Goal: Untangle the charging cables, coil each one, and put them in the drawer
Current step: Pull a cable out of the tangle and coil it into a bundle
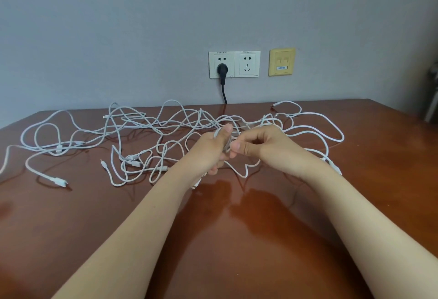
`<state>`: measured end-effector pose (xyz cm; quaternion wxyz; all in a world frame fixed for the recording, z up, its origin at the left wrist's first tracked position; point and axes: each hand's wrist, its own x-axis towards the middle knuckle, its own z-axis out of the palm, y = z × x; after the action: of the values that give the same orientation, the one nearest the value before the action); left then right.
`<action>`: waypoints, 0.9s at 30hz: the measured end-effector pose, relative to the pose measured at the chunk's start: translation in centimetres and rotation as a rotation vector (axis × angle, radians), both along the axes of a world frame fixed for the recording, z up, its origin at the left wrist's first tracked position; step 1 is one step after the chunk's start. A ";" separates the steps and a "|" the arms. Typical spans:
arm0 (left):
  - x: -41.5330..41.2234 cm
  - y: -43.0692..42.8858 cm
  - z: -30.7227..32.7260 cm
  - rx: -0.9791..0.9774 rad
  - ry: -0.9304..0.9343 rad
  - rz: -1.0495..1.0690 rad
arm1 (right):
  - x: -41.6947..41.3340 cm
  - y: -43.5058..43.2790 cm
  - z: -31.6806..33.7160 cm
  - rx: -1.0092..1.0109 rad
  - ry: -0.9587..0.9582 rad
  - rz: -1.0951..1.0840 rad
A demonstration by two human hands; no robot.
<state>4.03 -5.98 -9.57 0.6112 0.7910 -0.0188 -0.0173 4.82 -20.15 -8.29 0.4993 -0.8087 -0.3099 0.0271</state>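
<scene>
nearest the camera, two bare forearms reach forward over a glossy reddish-brown wooden table [237, 239], whose polish mirrors them. the hands meet just above the middle of the table. the left hand [214, 149] grips a small round coil of white cable [228, 147], its thumb laid across the top of the loops and its fingers curled underneath. the right hand [258, 147] touches that coil from the other side, thumb and forefinger pinching the cable at its edge, the remaining fingers curled in. a loose length of the same cable hangs below the hands and snakes onto the table. around and behind the hands, a sprawling tangle of thin white charging cables [163, 123] lies flat on the wood, stretching from the left edge to well past the right wrist, its loops crossing one another. one white cable end with a connector [62, 182] lies apart at the near left. beyond the table's far edge stands a plain grey wall [142, 26] with a white double power socket [247, 64]; a black plug [221, 69] sits in its left half, its cord dropping behind the table. just to the right is a yellowed square outlet plate [282, 62].
</scene>
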 end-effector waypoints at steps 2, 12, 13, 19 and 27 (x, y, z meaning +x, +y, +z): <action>-0.2 -0.3 0.1 0.009 0.033 -0.048 | 0.2 0.0 -0.2 0.016 0.006 0.003; -1.3 -0.6 0.2 -0.090 0.213 -0.341 | 0.5 -0.1 -0.3 0.049 -0.153 -0.234; -1.4 -0.6 0.3 -0.064 0.203 -0.359 | 0.5 -0.1 -0.3 0.030 -0.149 -0.221; -1.6 -0.3 0.4 0.147 0.099 -0.405 | 0.8 -0.2 -0.9 -0.095 -0.107 -0.112; -1.5 -1.2 -0.2 0.250 0.012 -0.351 | -0.2 0.6 -1.3 -0.392 -0.314 -0.311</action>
<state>2.49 -7.23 -9.73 0.4961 0.8452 -0.1504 -0.1303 4.65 -19.52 -9.63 0.2778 -0.9216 -0.2449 -0.1159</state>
